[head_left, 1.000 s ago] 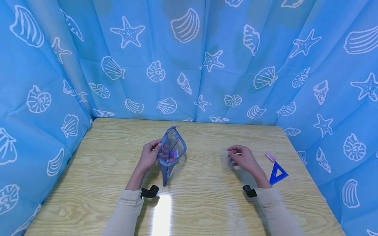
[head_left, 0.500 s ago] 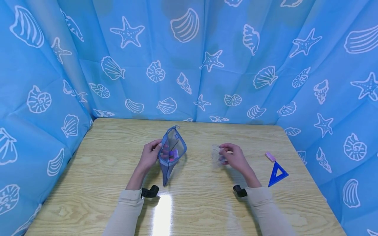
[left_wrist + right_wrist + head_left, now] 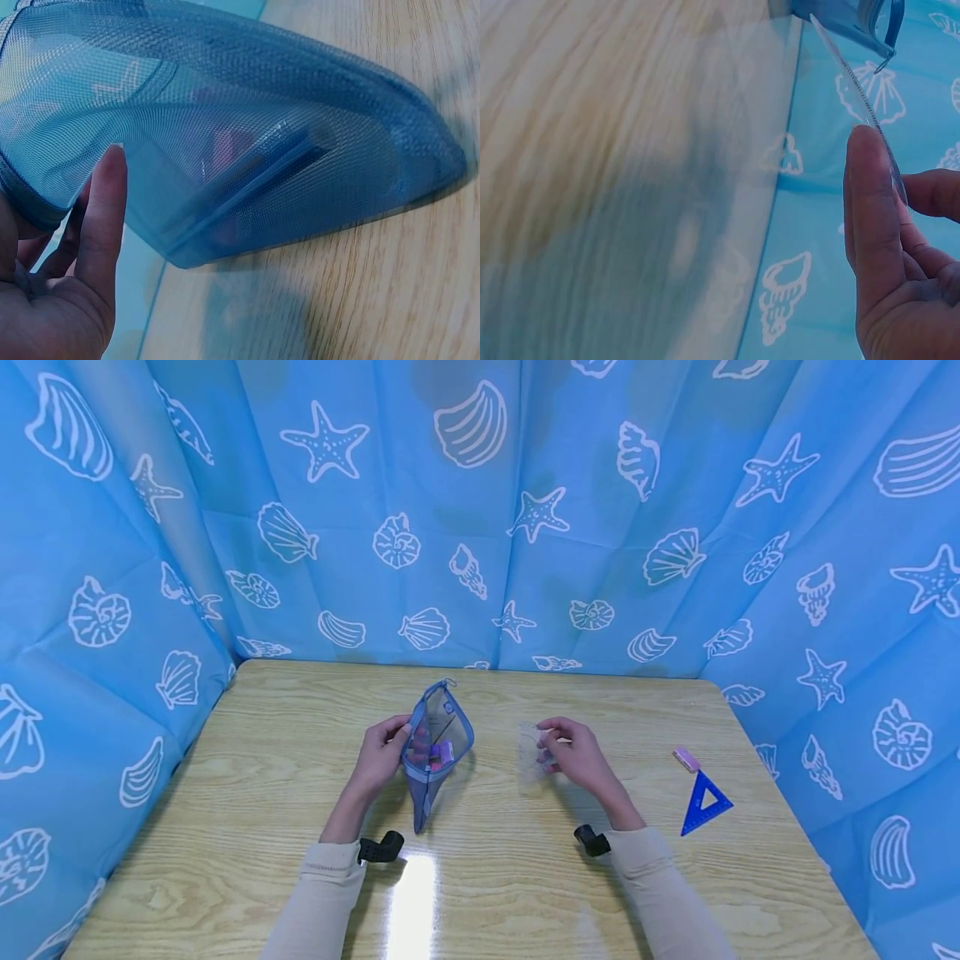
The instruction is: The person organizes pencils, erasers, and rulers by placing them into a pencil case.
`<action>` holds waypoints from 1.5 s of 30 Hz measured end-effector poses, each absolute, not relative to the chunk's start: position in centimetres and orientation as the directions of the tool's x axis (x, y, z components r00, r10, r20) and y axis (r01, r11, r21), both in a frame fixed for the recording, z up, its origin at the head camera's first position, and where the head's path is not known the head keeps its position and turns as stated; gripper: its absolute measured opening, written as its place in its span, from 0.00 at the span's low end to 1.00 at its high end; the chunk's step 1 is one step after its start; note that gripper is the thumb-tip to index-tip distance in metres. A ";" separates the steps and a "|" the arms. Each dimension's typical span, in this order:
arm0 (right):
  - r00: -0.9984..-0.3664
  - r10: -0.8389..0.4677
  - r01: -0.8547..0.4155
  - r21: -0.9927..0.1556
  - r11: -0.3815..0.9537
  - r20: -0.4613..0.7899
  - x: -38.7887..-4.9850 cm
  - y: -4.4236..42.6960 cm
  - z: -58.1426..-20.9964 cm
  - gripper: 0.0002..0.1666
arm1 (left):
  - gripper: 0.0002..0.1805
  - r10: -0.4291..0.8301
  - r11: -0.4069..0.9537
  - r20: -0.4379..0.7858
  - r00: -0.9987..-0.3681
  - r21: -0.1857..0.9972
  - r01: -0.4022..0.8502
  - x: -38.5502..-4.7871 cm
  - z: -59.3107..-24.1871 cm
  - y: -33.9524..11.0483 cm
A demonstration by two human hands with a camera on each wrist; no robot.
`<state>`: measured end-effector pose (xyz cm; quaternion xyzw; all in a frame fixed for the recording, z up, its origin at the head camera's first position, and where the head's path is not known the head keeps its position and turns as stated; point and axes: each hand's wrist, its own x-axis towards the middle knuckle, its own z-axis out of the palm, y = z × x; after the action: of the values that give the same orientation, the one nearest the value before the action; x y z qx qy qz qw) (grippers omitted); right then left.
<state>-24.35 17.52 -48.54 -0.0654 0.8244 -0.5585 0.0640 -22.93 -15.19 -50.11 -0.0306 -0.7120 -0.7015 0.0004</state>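
Observation:
My left hand grips the side of a blue mesh zip pouch and holds its mouth open. Inside the pouch lie a purple item and some slim, long things, seen blurred through the mesh in the left wrist view. Between thumb and fingers, my right hand pinches a clear, flat plastic ruler just right of the pouch. Tick marks run along the edge of this ruler in the right wrist view; its full outline is hard to make out.
On the right of the wooden table lie a blue set square and a small pink-and-white eraser, close together. A blue curtain with white shells hangs behind and at both sides. Glare marks the table's front.
My right hand has moved left toward the pouch, carrying the clear ruler with it. The left hand and the pouch have stayed in place.

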 end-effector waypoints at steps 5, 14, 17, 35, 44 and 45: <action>-0.984 -0.176 -0.044 -0.930 0.366 -0.023 -24.4 16.8 -48.0 0.17 | 0.17 0.042 0.021 0.053 -0.998 0.998 0.054 -22.9 -50.1 -15.2; -0.981 -0.192 -0.080 -0.939 0.334 0.015 -24.8 15.5 -47.1 0.17 | 0.17 0.049 0.003 0.047 -0.998 0.999 0.047 -22.8 -50.0 -15.2; -0.980 -0.197 -0.085 -0.943 0.323 0.021 -25.1 14.9 -46.8 0.17 | 0.17 0.053 0.006 0.049 -0.997 0.999 0.049 -22.8 -50.0 -15.3; -0.976 -0.215 -0.105 -0.946 0.308 0.038 -26.3 10.8 -44.4 0.16 | 0.18 0.065 0.010 0.061 -0.996 0.998 0.062 -22.8 -50.1 -15.4; -0.970 -0.236 -0.126 -0.936 0.328 0.047 -26.8 8.4 -44.0 0.15 | 0.18 0.056 0.011 0.061 -0.997 0.998 0.062 -22.8 -50.2 -15.4; -0.968 -0.245 -0.128 -0.936 0.326 0.047 -26.8 8.2 -44.0 0.15 | 0.18 0.057 0.006 0.059 -0.997 0.998 0.060 -22.8 -50.2 -15.5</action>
<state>-26.76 8.23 -43.99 -0.1148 0.8128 -0.5689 0.0512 -22.79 -15.46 -50.22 -0.0409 -0.7094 -0.7036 0.0011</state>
